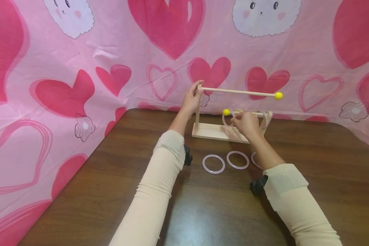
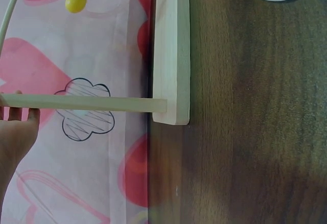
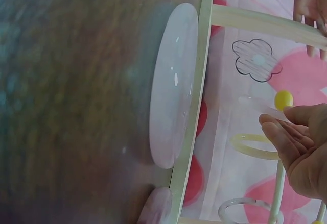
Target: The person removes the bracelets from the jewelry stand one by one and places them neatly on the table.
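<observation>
A pale wooden stand (image 1: 218,131) has a long base, two posts and two rods tipped with yellow balls. My left hand (image 1: 192,100) grips the top of the taller left post (image 2: 92,102). On the lower rod's side, my right hand (image 1: 247,123) pinches a translucent pale ring (image 1: 224,122) beside the yellow ball (image 1: 226,112). The ring appears to hang around the rod just behind that ball. A yellowish ring (image 3: 250,146) and a clear ring (image 3: 225,211) are on the lower rod, nearer the right post. The upper rod (image 1: 240,91) carries no ring.
Pale lilac rings lie on the brown table (image 1: 135,177) in front of the base: a left ring (image 1: 213,172), a middle ring (image 1: 237,167) and a right ring (image 1: 254,162) partly behind my right forearm. A pink heart-print cloth (image 1: 110,44) hangs behind the table.
</observation>
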Tool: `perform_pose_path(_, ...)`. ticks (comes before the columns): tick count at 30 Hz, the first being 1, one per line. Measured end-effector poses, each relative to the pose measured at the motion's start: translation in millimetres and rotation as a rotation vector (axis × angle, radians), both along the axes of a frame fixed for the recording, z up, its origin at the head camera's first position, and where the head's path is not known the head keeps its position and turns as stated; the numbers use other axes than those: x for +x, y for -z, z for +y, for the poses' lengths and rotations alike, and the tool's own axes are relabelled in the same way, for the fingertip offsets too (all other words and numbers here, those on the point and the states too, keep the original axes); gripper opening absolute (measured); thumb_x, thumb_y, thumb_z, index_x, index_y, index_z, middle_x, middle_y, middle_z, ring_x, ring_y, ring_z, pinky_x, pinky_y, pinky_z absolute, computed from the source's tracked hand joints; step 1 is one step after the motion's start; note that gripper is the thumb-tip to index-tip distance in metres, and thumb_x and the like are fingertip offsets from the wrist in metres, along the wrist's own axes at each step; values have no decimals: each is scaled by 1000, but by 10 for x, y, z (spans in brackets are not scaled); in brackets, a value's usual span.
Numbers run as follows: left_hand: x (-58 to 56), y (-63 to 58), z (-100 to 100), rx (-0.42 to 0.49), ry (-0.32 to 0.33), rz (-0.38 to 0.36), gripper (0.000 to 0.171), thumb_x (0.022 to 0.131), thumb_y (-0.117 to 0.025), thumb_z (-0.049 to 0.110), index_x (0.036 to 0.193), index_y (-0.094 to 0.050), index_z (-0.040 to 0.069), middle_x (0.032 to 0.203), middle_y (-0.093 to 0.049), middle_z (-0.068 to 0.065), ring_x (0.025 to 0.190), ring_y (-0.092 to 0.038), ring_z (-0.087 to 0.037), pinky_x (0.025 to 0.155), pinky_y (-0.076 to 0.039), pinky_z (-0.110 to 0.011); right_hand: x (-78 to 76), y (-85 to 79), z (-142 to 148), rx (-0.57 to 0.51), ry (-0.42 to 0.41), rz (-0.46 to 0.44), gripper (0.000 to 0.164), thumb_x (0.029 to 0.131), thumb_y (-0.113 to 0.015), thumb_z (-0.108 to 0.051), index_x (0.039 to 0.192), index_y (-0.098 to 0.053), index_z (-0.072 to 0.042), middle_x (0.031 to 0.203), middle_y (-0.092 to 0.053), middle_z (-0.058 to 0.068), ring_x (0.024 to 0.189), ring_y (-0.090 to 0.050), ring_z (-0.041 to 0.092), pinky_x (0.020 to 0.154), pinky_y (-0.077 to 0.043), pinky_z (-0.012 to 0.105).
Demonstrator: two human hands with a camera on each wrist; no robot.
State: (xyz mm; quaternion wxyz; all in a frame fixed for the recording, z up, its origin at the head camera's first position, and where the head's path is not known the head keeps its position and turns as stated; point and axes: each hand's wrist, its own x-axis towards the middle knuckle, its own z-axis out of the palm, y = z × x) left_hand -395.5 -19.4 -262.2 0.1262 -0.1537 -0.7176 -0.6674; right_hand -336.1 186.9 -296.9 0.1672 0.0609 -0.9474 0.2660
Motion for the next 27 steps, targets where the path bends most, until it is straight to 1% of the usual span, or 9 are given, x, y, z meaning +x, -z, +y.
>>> perform_pose_path(3, -4, 7, 9, 3, -6, 18, 38, 95, -49, 12, 133, -49, 14, 138, -46, -2, 124, -43, -16, 100, -35, -28, 0, -1, 6, -24, 9, 16, 27, 87, -59, -18, 99, -69, 4, 89, -68, 19, 89, -60, 37, 83, -42, 49)
perform_pose_path(9, -16, 9, 15, 8, -1, 1, 38, 95, -49, 13, 133, -49, 15, 138, -46, -1, 125, -43, -14, 101, -34, -26, 22, -17, 5, -110, 8, 19, 27, 87, -60, -16, 100, -68, 6, 91, -67, 21, 89, -61, 35, 81, -45, 46)
perform_pose_path(10, -17, 10, 15, 7, -1, 2, 38, 95, -49, 13, 133, -49, 15, 138, -46, -1, 124, -43, -14, 101, -34, -27, 27, -22, 2, -117, 10, 23, 26, 87, -60, -16, 100, -68, 6, 93, -67, 22, 91, -60, 36, 81, -45, 46)
perform_pose_path(13, -16, 10, 17, 0, -3, 9, 37, 95, -49, 12, 132, -49, 15, 138, -46, -3, 124, -44, -15, 100, -35, -28, 29, -26, -4, -120, 11, 31, 26, 87, -60, -15, 99, -68, 6, 93, -67, 22, 91, -60, 36, 80, -46, 45)
perform_pose_path(17, -21, 11, 14, -3, -8, 13, 37, 95, -49, 12, 132, -49, 15, 138, -46, -3, 124, -44, -16, 100, -36, -28, 29, -21, -16, -133, 16, 23, 26, 87, -59, -15, 101, -68, 6, 87, -68, 19, 81, -63, 31, 69, -49, 37)
perform_pose_path(20, -17, 7, 11, 0, -7, 12, 37, 95, -49, 12, 132, -50, 15, 138, -46, -2, 124, -44, -16, 100, -36, -29, 28, -13, -30, -144, 18, 14, 27, 87, -59, -15, 103, -68, 6, 82, -69, 17, 74, -65, 27, 61, -48, 29)
perform_pose_path(24, -3, 1, 6, 2, -8, 13, 37, 95, -49, 12, 132, -50, 15, 138, -46, -2, 124, -43, -16, 100, -36, -30, 21, 1, -44, -146, 12, 12, 26, 87, -59, -15, 102, -68, 5, 78, -69, 15, 69, -66, 23, 58, -45, 23)
perform_pose_path(27, -5, 9, 1, 1, -12, 14, 37, 95, -49, 11, 132, -50, 15, 138, -46, 0, 125, -43, -15, 101, -35, -29, 21, 8, -50, -144, -3, 14, 24, 87, -58, -13, 100, -69, 4, 75, -69, 13, 62, -64, 15, 55, -45, 21)
